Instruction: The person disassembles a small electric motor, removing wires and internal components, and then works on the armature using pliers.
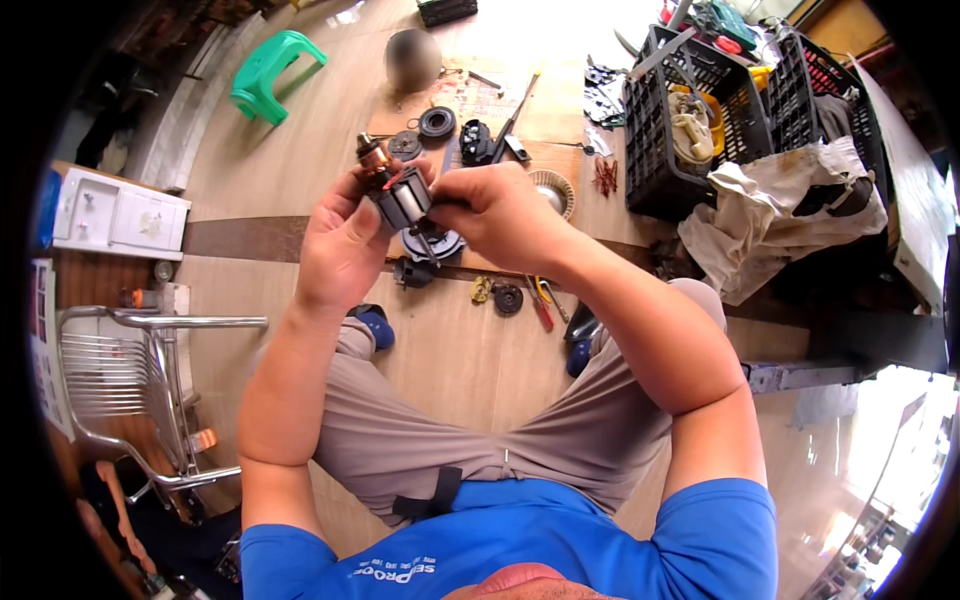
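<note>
My left hand (342,240) is closed around a motor armature (404,203), raised above the floor between my knees. The armature has a copper-coloured commutator at its upper end, a dark slotted core with a white strip showing, and a thin shaft pointing down. From the right, my right hand (495,205) pinches at the core's edge; what its fingertips grip is hidden. Beneath the armature, partly covered, lies a round motor part (440,246). A black ring (436,122), a dark disc (405,146) and a black housing (477,143) lie just beyond my hands.
Pliers (541,290) and a small black wheel (508,298) lie near my feet. A pale finned ring (553,192) sits right of the parts. Black crates (690,130) and a cloth (755,215) stand right; a green stool (275,75) and metal chair (115,385) stand left.
</note>
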{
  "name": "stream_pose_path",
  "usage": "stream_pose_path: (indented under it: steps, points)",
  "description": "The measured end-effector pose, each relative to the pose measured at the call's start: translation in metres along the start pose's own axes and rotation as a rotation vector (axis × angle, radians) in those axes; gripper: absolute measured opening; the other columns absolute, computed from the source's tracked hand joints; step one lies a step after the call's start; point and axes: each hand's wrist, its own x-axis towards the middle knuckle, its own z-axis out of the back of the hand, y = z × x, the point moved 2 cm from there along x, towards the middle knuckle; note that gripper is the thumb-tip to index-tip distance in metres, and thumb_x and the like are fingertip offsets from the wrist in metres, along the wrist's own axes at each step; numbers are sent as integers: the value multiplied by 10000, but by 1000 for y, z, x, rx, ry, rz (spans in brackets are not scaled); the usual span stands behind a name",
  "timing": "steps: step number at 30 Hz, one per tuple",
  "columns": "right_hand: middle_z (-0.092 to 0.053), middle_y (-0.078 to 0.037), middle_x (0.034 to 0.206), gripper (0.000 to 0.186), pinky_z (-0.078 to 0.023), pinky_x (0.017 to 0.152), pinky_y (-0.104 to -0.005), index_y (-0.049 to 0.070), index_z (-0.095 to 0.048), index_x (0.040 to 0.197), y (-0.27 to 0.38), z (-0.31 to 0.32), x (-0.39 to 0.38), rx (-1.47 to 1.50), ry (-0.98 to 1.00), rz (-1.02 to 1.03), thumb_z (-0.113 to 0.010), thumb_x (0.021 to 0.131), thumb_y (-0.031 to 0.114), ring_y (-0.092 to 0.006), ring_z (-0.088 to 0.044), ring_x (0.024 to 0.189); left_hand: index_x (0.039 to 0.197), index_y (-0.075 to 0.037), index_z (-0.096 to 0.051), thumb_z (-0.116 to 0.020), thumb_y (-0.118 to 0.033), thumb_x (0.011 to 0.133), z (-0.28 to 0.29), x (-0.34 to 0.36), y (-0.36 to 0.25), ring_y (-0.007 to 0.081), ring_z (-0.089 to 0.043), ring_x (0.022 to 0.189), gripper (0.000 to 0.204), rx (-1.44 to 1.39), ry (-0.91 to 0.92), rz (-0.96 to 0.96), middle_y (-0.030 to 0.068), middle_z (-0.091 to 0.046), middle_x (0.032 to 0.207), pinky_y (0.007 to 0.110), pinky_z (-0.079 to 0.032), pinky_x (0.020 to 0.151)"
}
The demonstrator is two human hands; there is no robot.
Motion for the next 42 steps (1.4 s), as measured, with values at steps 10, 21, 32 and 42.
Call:
stream_pose_path:
  steps: [10, 21, 32, 42]
  points:
    - [-640, -169, 774, 120, -500, 667, -376, 63, -687, 975, 6, 13, -3, -244, 4, 6, -647, 883, 129, -314, -641, 705, 1337, -21, -483, -664, -266, 928, 0, 3, 5, 320, -478, 1319, 510, 102, 66, 50, 246, -491, 1400, 442, -373, 1109]
    - [-627, -196, 769, 133, -495, 683, -459, 22, -624, 818, -8, 28, 0, -488, -107, 83, -599, 885, 134, -382, -630, 764, 1264, 32, -526, -691, -50, 891, -3, 0, -1, 136, -563, 1098, 416, 487, 23, 134, 62, -603, 1182, 291, -453, 989]
    - [-645, -151, 793, 71, -509, 698, -418, 39, -649, 875, 17, 31, -6, -451, -51, 140, -629, 870, 107, -337, -645, 801, 1227, 35, -564, -687, -15, 879, 9, 3, -8, 101, -613, 962, 373, 672, -322, 69, 51, -657, 1077, 256, -506, 861]
    - [-653, -148, 786, 104, -516, 679, -390, 16, -674, 903, 20, 4, -17, -282, 171, 213, -690, 821, 79, -340, -642, 755, 1237, 45, -539, -657, -31, 918, 9, 7, -15, 116, -606, 990, 347, 885, -527, -44, 60, -636, 1096, 266, -501, 909]
